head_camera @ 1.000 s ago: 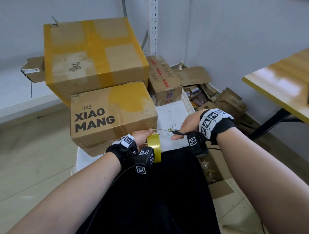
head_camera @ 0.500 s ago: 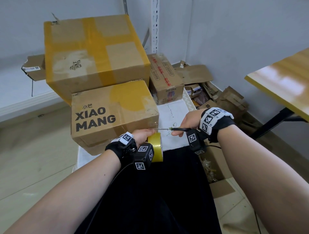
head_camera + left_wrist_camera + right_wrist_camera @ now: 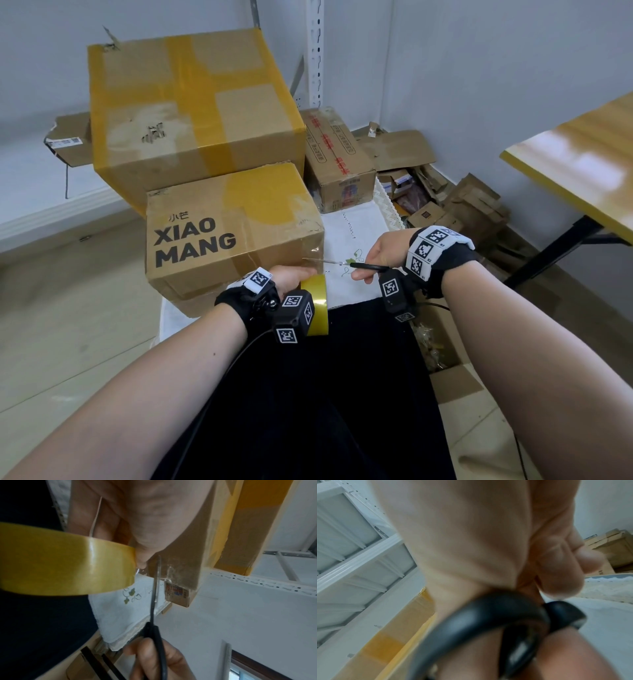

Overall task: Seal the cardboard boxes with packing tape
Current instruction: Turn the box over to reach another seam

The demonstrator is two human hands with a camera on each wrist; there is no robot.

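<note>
Yellow tape already crosses the big box [image 3: 191, 106] at the back and patches the top of the smaller box [image 3: 233, 226] in front, so sealing looks partly done; what's left, I'd guess, is snipping the strip running off the front box's near corner and pressing it flat. Left hand [image 3: 294, 275] grips the tape roll [image 3: 317, 303] just beside that corner, right hand [image 3: 383, 250] is clenched on black-handled scissors [image 3: 346, 263] with blades at the strip; the front box reads "XIAO MANG" with two small characters above, while the red print on the carton [image 3: 337, 161] behind, on the cloth-covered counter [image 3: 356, 222], is too small to read.
</note>
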